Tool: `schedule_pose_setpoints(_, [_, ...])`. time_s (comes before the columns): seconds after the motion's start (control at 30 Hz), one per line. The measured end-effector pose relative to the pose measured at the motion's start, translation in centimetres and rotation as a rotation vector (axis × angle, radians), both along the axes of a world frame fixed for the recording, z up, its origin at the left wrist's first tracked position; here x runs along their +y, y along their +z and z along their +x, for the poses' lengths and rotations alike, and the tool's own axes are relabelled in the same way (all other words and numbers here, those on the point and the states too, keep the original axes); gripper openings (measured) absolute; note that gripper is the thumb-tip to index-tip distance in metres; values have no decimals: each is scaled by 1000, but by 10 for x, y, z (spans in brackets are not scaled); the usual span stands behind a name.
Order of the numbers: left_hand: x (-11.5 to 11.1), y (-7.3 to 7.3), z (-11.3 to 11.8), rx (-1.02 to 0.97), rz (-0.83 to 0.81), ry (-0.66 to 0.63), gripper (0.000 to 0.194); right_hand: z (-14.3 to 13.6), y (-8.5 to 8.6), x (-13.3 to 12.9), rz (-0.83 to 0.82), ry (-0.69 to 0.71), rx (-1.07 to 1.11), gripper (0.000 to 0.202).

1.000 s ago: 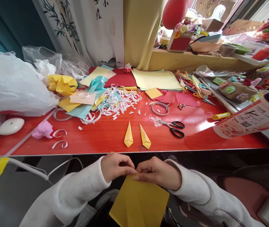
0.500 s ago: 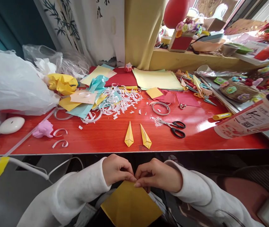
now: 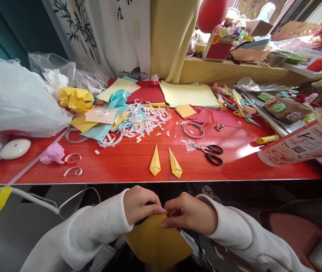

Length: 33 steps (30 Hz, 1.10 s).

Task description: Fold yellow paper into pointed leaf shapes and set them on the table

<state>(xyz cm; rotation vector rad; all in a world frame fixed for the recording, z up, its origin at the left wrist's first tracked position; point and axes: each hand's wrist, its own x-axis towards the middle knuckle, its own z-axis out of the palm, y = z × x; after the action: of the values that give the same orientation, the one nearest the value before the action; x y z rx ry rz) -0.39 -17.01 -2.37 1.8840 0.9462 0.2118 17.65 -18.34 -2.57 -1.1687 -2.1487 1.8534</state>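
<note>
A square of yellow paper [image 3: 157, 241] hangs below the table's front edge, turned cornerwise and blurred at its lower end. My left hand [image 3: 143, 204] pinches its top corner from the left, thumb and fingers pressed together. From the right, my right hand [image 3: 187, 212] grips the same corner, its thumb lying on the paper. The fingertips of both hands nearly meet there. On the red table just beyond lie two narrow folded yellow paper pieces, a left one [image 3: 155, 162] and a right one [image 3: 175, 164], side by side with their points away from me.
Black-handled scissors [image 3: 213, 154] and a tape ring [image 3: 193, 129] lie right of the folded pieces. White paper scraps [image 3: 138, 122] heap at the back left beside a white plastic bag [image 3: 16, 98]. A large cup [image 3: 299, 141] leans at the right.
The yellow paper's lower part has swung and its outline looks shorter and narrower. My fingers have shifted slightly at its top corner. The things on the table stay put.
</note>
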Motion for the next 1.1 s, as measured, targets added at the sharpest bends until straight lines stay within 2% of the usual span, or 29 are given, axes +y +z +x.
schedule_pose_setpoints(0.13, [1,0,-1,33,-45,37,23,0,-1,1,-84,-18,-1,38])
schedule_pose_setpoints(0.33, [2,-7,-6,-22,-257,44,28,1,-2,0,-152,-9,12,36])
schedule_pose_setpoints(0.67, [4,-1,-5,83,-195,-16,20,0,-4,-1,-128,43,9,35])
schedule_pose_setpoints(0.83, [4,-4,-5,87,-173,-73,20,-2,-4,-1,-164,78,26,35])
schedule_pose_setpoints(1.0, [2,-8,-5,109,-186,-101,22,-4,-7,-2,-174,59,38,34])
schedule_pose_setpoints(1.1, [1,-9,-5,122,-137,-124,20,-5,-10,-4,-181,54,44,34])
